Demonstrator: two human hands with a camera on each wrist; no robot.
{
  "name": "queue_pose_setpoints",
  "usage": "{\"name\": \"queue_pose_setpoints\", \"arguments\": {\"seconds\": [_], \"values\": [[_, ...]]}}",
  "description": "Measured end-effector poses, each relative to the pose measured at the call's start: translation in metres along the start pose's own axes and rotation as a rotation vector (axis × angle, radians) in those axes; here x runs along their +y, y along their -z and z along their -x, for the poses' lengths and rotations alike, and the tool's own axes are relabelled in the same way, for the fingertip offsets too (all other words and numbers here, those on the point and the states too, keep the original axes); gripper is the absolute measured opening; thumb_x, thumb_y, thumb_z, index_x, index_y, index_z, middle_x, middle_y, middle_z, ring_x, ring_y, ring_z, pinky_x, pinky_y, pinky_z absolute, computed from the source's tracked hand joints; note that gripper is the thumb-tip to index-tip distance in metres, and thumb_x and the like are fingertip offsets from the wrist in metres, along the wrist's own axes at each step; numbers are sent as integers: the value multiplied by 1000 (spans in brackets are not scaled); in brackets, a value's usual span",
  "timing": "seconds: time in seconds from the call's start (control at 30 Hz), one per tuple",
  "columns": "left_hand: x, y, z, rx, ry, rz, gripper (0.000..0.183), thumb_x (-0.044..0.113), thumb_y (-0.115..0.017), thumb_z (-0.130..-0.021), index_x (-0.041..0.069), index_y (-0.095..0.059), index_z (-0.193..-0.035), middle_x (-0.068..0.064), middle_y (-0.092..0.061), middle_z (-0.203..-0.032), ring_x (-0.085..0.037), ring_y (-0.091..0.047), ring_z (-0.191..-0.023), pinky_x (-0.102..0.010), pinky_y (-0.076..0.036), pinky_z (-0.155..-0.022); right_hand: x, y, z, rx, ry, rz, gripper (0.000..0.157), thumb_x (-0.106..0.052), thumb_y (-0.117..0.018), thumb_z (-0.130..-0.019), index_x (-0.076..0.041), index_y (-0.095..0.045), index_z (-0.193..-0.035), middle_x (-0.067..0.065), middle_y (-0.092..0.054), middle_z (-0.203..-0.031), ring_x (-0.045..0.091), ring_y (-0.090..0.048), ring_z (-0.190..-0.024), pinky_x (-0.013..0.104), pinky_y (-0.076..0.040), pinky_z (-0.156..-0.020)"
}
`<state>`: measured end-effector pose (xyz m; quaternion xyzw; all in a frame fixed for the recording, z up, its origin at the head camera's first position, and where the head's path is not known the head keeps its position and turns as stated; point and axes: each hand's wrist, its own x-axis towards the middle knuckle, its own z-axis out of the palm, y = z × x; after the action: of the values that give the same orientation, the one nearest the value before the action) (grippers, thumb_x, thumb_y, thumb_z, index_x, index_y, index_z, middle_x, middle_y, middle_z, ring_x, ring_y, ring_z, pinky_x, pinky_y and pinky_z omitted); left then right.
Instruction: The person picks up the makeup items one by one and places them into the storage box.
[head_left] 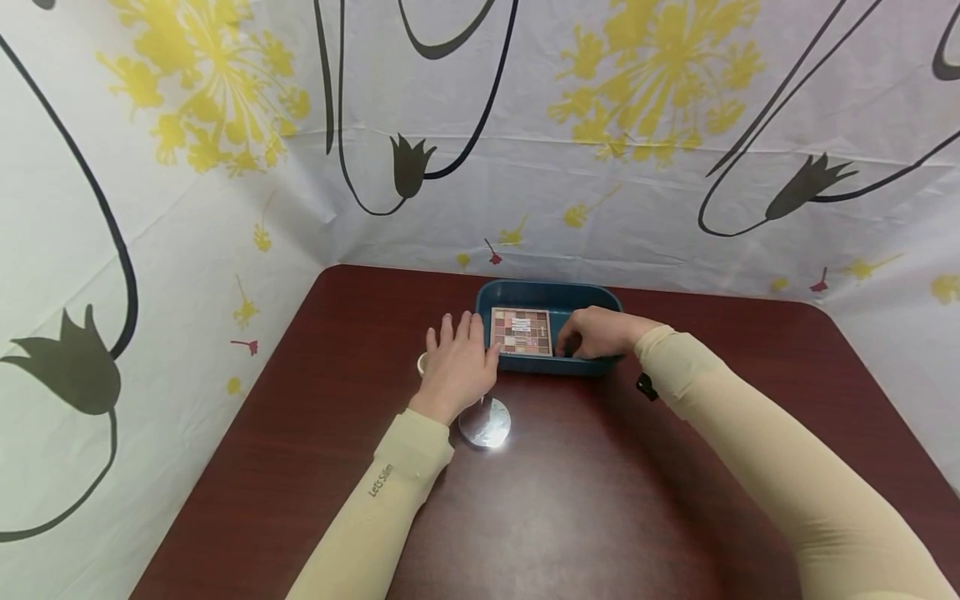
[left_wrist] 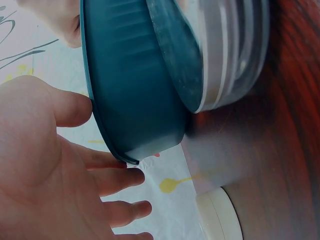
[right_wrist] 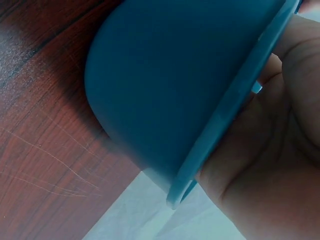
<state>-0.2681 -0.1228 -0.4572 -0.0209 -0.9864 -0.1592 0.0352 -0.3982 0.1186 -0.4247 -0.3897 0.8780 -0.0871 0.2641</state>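
Note:
A blue plastic bin [head_left: 525,364] stands on the table, with an eyeshadow palette [head_left: 521,332] of many coloured squares in its left part. My left hand [head_left: 459,367] is spread at the bin's left end. In the left wrist view its thumb and a finger meet the bin's rim, the other fingers straight. My right hand [head_left: 596,332] reaches over the rim into the bin's right part, fingers bent downward beside the palette. The bin wall hides its fingertips in the right wrist view, so whether they hold anything is unclear.
Below my left hand sits a round, shiny container [head_left: 487,425], its sides clear in the left wrist view. A white round object [left_wrist: 220,217] lies left of it, mostly behind the hand. A small black object [head_left: 647,386] shows by my right wrist. Patterned cloth [head_left: 450,225] encloses the table.

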Motion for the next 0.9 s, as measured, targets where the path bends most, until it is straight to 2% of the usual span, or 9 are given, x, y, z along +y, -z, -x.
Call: {"name": "queue_pose_setpoints", "arguments": {"seconds": [0.33,0.57,0.8,0.9], "values": [[0,-1,0,5,2,-1,70,46,-46,-104,5,-30,-157,-17,-30,-162,-44,-18,-149,-63,-13,-117,1,3,4,29,25,-11,19,-12,-69,-96,-19,-78,-111,-6,-71,-103,10,-65,-91,37,-55,-80],[0,0,0,0,1,-13,69,46,-46,-104,4,-30,-158,-18,-29,-162,-44,-19,-149,-64,-15,-116,-5,4,8,94,49,-52,19,-21,-67,-98,-14,-77,-113,-5,-72,-99,10,-65,-85,37,-54,-76],[1,0,0,-6,9,-4,69,46,-44,-104,5,-29,-158,-17,-29,-162,-43,-17,-150,-62,-13,-117,-6,0,12,158,42,-62,20,-23,-66,-99,-14,-77,-113,-6,-72,-99,9,-65,-84,37,-54,-75],[2,0,0,-10,11,-1,69,47,-44,-104,5,-29,-158,-17,-28,-162,-43,-16,-150,-62,-13,-117,-6,-2,16,190,36,-71,21,-23,-65,-100,-14,-77,-115,-4,-71,-97,12,-62,-78,37,-52,-71]]}}
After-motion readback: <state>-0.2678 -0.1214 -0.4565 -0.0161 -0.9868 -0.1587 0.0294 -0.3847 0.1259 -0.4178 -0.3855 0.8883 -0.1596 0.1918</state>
